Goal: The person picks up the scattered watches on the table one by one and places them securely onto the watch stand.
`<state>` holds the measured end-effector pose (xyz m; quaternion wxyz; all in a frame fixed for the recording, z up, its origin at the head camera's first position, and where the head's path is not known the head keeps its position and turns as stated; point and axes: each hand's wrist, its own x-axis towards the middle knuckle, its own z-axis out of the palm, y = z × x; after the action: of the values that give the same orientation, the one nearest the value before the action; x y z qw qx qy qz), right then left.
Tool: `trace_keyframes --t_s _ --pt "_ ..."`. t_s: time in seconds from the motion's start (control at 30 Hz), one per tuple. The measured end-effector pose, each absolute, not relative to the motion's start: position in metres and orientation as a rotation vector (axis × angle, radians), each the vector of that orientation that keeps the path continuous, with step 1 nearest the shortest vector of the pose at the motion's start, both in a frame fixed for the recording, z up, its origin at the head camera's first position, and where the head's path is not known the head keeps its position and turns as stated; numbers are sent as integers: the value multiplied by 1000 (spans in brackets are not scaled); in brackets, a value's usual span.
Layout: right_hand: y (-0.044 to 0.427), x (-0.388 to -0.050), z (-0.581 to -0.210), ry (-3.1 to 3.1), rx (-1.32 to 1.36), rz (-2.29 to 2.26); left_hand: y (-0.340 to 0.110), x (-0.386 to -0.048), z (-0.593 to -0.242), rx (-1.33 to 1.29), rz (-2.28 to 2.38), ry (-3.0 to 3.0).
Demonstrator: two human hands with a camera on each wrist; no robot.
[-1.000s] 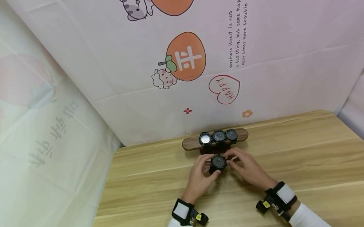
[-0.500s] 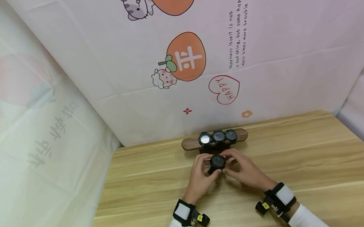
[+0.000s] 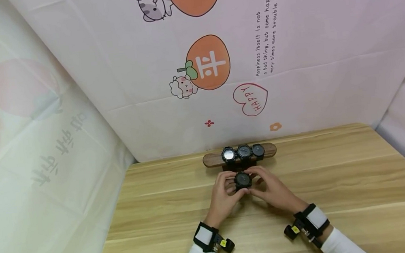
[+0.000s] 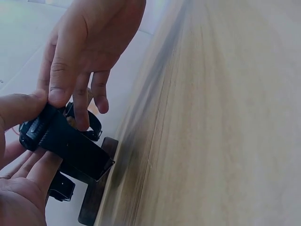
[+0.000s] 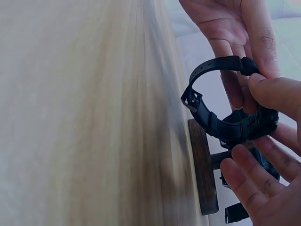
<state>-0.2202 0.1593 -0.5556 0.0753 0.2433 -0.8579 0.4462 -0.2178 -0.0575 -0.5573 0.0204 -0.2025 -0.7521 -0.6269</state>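
Observation:
Both hands hold one black wristwatch (image 3: 242, 179) just in front of a wooden watch stand (image 3: 211, 160). Its dial faces up in the head view. The left hand (image 3: 223, 198) pinches the left side of the case, thumb at the near edge and forefinger at the far edge. From the right, the right hand (image 3: 274, 191) pinches it the same way. In the right wrist view the strap (image 5: 202, 115) hangs below the case as a buckled loop. The left wrist view shows the strap (image 4: 75, 146) side-on, above the table.
Three black watches sit side by side on the stand's bar: a bright-faced one (image 3: 229, 154), a middle one (image 3: 244, 151) and a right one (image 3: 258, 150). The wooden table (image 3: 159, 212) meets a printed white cloth (image 3: 166, 130) behind the stand.
The right thumb has come in to the near edge of the watch, beside the left thumb. The watch has turned slightly between the hands. The stand and its watches have stayed put.

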Motion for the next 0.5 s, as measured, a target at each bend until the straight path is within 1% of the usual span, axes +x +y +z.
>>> trace_keyframes --t_s 0.27,0.5 --pt "159 -219 -555 -2543 783 1340 -59 -218 -559 -665 -1948 -2309" --pt "159 -219 -551 -2574 776 1302 -59 -218 -559 -669 -1983 -2300"
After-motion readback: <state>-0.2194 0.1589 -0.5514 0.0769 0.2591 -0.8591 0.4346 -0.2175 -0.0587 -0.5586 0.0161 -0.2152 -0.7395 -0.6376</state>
